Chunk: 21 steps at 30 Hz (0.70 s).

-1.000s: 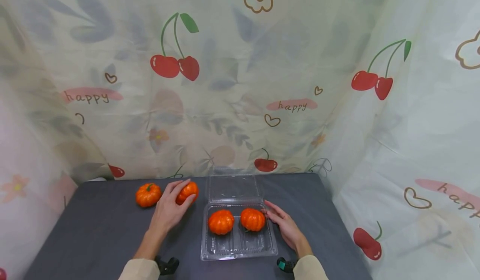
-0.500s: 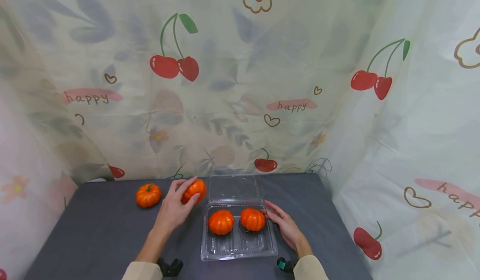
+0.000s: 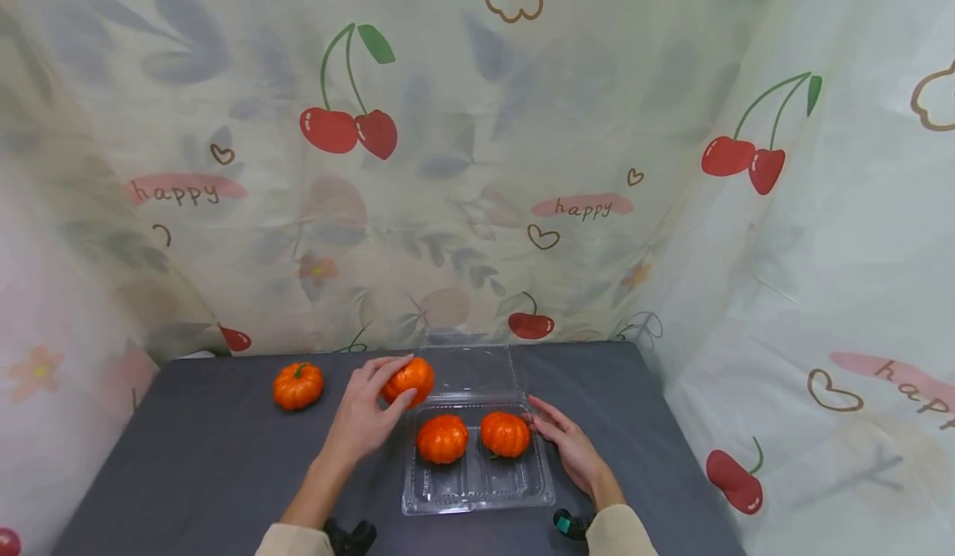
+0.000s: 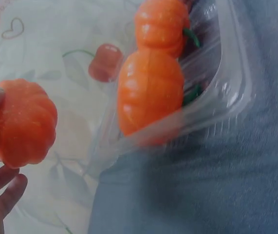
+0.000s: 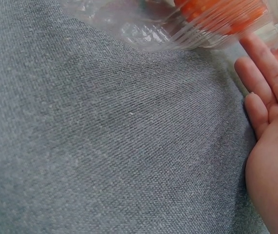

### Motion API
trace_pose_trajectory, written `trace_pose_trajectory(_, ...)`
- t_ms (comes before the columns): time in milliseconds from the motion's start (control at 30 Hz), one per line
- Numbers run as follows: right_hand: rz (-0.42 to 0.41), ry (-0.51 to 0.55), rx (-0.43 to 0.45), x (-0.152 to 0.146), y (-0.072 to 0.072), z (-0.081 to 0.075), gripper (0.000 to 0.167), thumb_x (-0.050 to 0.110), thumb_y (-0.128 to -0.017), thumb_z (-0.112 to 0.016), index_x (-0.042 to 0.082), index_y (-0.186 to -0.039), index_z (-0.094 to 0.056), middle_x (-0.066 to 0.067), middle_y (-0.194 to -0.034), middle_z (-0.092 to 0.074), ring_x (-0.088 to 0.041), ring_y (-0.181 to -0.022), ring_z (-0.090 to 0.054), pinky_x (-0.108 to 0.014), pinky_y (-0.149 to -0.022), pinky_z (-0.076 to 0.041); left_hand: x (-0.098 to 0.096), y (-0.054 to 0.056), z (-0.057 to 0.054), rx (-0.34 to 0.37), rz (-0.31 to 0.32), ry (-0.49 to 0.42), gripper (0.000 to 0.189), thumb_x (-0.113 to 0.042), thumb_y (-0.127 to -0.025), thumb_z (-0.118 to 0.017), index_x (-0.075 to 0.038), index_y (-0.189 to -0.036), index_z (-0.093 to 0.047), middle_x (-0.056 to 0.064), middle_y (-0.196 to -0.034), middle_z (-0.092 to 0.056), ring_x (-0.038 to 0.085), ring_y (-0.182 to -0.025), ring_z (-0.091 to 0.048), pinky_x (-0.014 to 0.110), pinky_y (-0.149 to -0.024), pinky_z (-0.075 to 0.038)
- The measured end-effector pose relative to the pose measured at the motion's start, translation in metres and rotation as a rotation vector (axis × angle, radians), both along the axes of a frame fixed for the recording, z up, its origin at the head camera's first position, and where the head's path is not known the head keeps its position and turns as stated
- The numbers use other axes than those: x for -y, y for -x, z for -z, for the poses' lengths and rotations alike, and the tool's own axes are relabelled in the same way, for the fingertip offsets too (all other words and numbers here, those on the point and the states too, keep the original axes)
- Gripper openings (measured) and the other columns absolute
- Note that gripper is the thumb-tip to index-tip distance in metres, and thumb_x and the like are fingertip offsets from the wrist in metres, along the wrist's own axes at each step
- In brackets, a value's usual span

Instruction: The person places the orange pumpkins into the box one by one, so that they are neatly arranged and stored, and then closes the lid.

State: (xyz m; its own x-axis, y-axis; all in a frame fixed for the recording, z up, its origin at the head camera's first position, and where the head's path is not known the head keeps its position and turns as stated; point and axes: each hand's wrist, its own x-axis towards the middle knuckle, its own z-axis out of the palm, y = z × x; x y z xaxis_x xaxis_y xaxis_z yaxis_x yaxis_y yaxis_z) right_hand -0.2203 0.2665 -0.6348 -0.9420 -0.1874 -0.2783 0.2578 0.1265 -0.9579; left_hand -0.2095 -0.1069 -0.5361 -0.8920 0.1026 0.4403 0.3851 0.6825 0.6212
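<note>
My left hand [image 3: 366,411] grips a small orange pumpkin [image 4: 24,124] between thumb and fingers, holding it above the back left corner of a clear plastic clamshell box [image 3: 515,502]. Two more pumpkins sit side by side in the box's tray, a left one [image 3: 443,439] and a right one [image 3: 505,435]. Their green stems show in the left wrist view. The lid [image 3: 473,369] stands raised at the back. At the box's right wall my right hand [image 3: 574,452] rests with fairly straight fingers [image 5: 270,73], the tips at the plastic.
Another orange pumpkin [image 3: 298,386] with a green stem lies at the back left of the dark grey tabletop [image 3: 201,456]. A printed curtain [image 3: 448,166] hangs behind the table and along its sides.
The left hand has carried its pumpkin rightward, from beside the box to over its back left corner. My right hand has stayed at the box's right wall.
</note>
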Motion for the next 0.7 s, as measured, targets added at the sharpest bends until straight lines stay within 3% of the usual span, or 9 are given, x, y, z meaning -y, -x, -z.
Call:
trace_pose_trajectory(267,-0.003,-0.001,-0.005,0.0,0.0,0.0,0.058,0.043,-0.101,-0.059,0.025,-0.155,-0.045,-0.007,-0.149,-0.059,-0.019,-0.133,-0.058,-0.03,-0.111,-0.039,-0.013,-0.008,-0.008,-0.006,0.058,-0.032,0.047,-0.03,-0.09,-0.079,-0.032,-0.134,-0.063,-0.002,-0.137,-0.061,0.021,-0.114,-0.055,0.04,-0.086,-0.053)
trace_pose_trajectory(700,-0.008,-0.007,0.002,-0.001,0.0,-0.002,0.057,0.042,-0.102,-0.059,0.025,-0.155,-0.045,-0.007,-0.149,-0.059,-0.02,-0.132,-0.058,-0.03,-0.11,-0.039,-0.031,-0.01,-0.011,-0.09,0.242,-0.142,0.049,-0.023,-0.088,-0.082,-0.021,-0.133,-0.063,-0.001,-0.137,-0.062,0.017,-0.116,-0.066,0.03,-0.086,-0.061)
